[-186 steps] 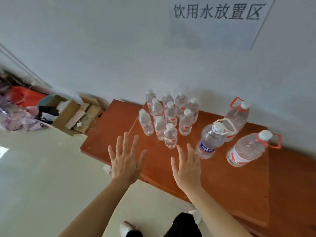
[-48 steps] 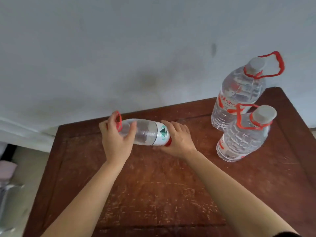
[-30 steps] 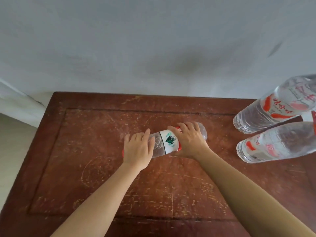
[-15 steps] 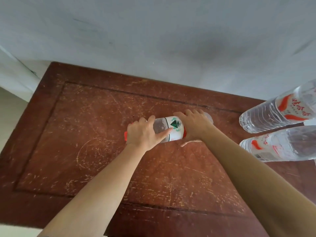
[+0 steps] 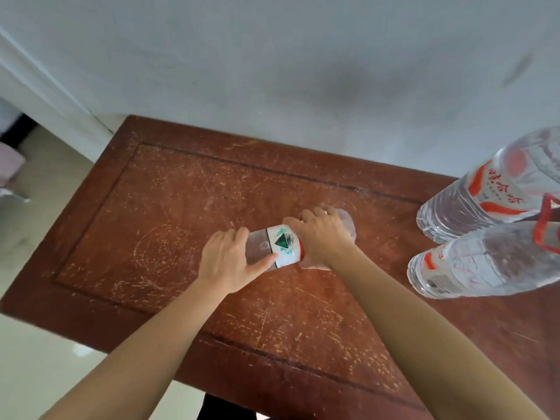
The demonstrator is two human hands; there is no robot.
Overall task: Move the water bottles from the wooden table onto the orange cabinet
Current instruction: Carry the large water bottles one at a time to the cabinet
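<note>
A clear water bottle [image 5: 280, 247] with a white label and a green triangle lies on its side over the middle of the scratched wooden table [image 5: 157, 231]. My left hand [image 5: 228, 262] grips its neck end, hiding the red cap. My right hand [image 5: 324, 237] grips its base end. Two large clear bottles stand at the right: a far one [image 5: 485, 189] with red lettering and a near one [image 5: 485, 262] with a red carrying loop.
A pale wall [image 5: 272, 71] runs along the table's far edge. Light floor [image 5: 39, 374] lies to the left and in front of the table. A dark doorway gap and a pinkish object [image 5: 9, 162] sit at the far left.
Both hands keep hold of the lying bottle low over the table. The view has shifted a little, so more floor shows at the left and front.
</note>
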